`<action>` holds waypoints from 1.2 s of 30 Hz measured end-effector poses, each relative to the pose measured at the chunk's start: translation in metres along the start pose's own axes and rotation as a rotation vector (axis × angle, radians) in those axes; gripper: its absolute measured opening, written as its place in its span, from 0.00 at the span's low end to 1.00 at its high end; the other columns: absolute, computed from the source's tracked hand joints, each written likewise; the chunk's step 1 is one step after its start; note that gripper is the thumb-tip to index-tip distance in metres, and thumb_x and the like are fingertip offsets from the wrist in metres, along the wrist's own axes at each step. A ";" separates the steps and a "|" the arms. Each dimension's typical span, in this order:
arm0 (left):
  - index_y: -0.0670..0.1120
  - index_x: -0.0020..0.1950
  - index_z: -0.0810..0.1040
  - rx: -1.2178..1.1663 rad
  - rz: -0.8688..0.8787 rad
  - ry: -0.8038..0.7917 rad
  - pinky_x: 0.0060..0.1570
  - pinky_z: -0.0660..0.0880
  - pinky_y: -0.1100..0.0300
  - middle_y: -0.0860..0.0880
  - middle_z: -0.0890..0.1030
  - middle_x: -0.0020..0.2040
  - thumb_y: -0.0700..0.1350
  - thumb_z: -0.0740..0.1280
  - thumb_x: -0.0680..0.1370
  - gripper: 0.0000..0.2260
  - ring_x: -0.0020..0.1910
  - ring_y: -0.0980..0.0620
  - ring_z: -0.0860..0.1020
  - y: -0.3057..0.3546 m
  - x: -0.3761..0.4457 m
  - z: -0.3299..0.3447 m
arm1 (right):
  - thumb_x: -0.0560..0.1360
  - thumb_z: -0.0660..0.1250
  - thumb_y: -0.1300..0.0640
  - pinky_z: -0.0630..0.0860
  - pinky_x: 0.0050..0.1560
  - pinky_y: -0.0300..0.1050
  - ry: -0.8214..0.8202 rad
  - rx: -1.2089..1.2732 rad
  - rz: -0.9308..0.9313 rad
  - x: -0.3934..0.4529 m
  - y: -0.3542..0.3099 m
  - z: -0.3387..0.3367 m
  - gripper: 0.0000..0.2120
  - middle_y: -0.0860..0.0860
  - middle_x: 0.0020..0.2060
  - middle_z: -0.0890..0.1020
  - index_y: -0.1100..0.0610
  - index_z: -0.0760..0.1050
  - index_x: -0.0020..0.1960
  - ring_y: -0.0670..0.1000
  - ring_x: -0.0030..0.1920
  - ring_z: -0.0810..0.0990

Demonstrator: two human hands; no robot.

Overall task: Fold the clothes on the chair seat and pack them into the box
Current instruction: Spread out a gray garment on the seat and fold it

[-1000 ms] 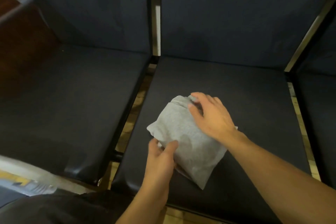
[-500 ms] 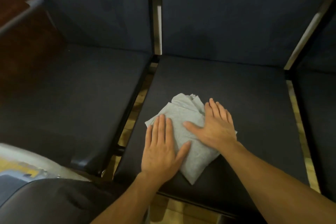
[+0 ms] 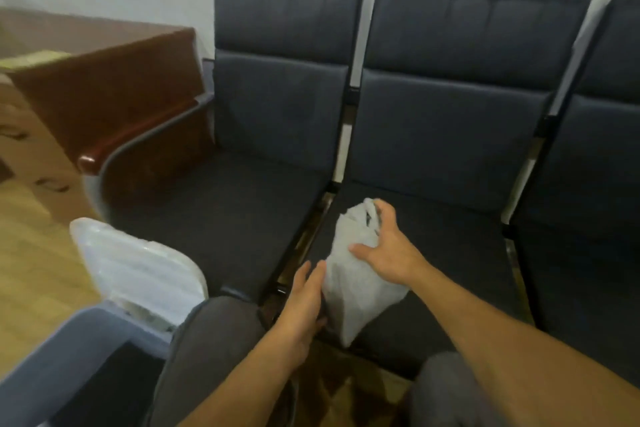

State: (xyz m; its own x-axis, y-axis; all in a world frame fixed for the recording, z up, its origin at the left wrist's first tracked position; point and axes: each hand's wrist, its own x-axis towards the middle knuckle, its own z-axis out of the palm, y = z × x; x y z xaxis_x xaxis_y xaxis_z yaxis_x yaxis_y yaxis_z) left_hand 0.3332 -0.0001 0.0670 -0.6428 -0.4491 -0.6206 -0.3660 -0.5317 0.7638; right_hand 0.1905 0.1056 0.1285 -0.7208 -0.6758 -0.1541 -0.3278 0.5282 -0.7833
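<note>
Folded grey shirt point(image 3: 360, 274) on the middle chair seat point(image 3: 450, 239). Right hand point(image 3: 388, 250) fingers curl over its top; left hand point(image 3: 306, 302) flat against its near-left edge, likely scooping. Box point(image 3: 69, 350) open, near left.

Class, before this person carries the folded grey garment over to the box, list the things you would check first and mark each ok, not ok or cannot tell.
1. Grey garment folded into a compact bundle: ok.
2. Right hand grips the bundle from above: ok.
3. Left hand supports the bundle's near side: ok, fingers straight against it.
4. Box open, its lid tipped back: ok.
5. Room inside the box: cannot tell, the interior is dark.
6. Bundle lifted off the chair seat: cannot tell.
</note>
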 end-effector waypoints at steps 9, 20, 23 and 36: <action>0.75 0.71 0.63 -0.494 0.488 -0.034 0.60 0.77 0.31 0.53 0.73 0.71 0.49 0.73 0.78 0.30 0.66 0.38 0.78 0.043 -0.093 -0.065 | 0.80 0.67 0.53 0.68 0.54 0.35 -0.214 -0.002 -0.432 -0.039 -0.130 -0.023 0.20 0.35 0.63 0.70 0.32 0.73 0.65 0.41 0.61 0.70; 0.66 0.72 0.74 0.042 0.672 0.307 0.64 0.78 0.44 0.55 0.72 0.74 0.44 0.80 0.72 0.33 0.70 0.49 0.75 0.048 -0.138 -0.235 | 0.73 0.76 0.56 0.74 0.53 0.34 -0.783 0.065 -0.562 0.029 -0.183 0.122 0.37 0.35 0.66 0.65 0.30 0.62 0.71 0.40 0.62 0.70; 0.70 0.77 0.64 0.245 0.605 0.417 0.70 0.74 0.48 0.62 0.67 0.77 0.45 0.82 0.69 0.45 0.74 0.57 0.70 0.028 -0.133 -0.288 | 0.73 0.75 0.58 0.70 0.52 0.28 -0.968 -0.086 -0.603 0.058 -0.192 0.182 0.45 0.25 0.63 0.61 0.25 0.54 0.73 0.31 0.59 0.68; 0.69 0.77 0.42 0.384 0.179 0.578 0.68 0.59 0.77 0.73 0.46 0.74 0.37 0.78 0.73 0.54 0.78 0.64 0.51 -0.159 -0.014 -0.464 | 0.74 0.68 0.65 0.80 0.51 0.59 -1.209 -0.629 -0.537 0.111 -0.126 0.512 0.54 0.62 0.65 0.74 0.28 0.34 0.75 0.61 0.46 0.81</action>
State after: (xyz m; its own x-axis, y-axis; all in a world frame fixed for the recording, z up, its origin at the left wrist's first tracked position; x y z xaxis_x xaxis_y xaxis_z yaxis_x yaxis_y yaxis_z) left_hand 0.7123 -0.2428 -0.1282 -0.2943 -0.8711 -0.3932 -0.5679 -0.1715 0.8050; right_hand 0.4641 -0.2994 -0.0977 0.4073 -0.7024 -0.5837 -0.8213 -0.0022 -0.5704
